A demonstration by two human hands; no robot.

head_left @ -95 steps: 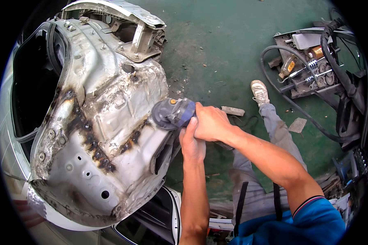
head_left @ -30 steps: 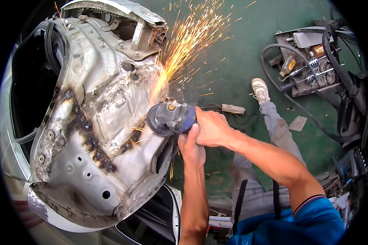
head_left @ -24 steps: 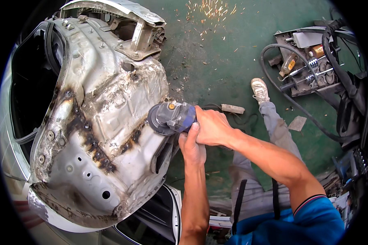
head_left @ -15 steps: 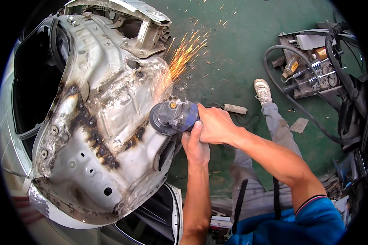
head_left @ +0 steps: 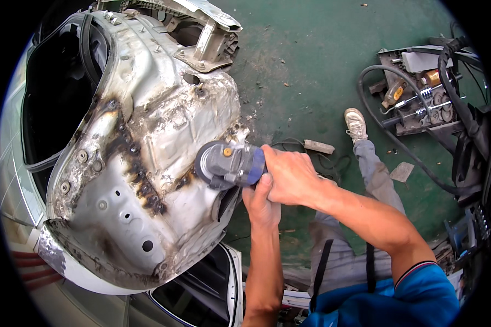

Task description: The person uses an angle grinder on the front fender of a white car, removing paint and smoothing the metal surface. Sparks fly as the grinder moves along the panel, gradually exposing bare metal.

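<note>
Both my hands are wrapped round an angle grinder [head_left: 232, 163] with a grey head and a blue body. My right hand [head_left: 292, 175] grips the body from above. From below, my left hand [head_left: 263, 200] closes on it, thumb up along its side. The grinder's round disc lies over the right edge of a bare, dirty car body panel [head_left: 166, 131], close to a burnt seam; whether it touches the metal I cannot tell. No sparks show. Scorched weld spots [head_left: 133, 147] run down the panel's middle. The fingers' undersides and the grinder's rear end are hidden.
At the right, a tray [head_left: 401, 129] holds metal parts and a bottle, with a thick dark hose [head_left: 365, 101] looping beside it. A small pale block [head_left: 318, 146] and a thin cable lie on the green floor [head_left: 305, 65]. My shoe [head_left: 355, 125] stands near the tray.
The stream of orange sparks has stopped. The grinder's head has turned and shifted slightly left over the panel. The whole view has shifted a little; both hands keep their grip.
</note>
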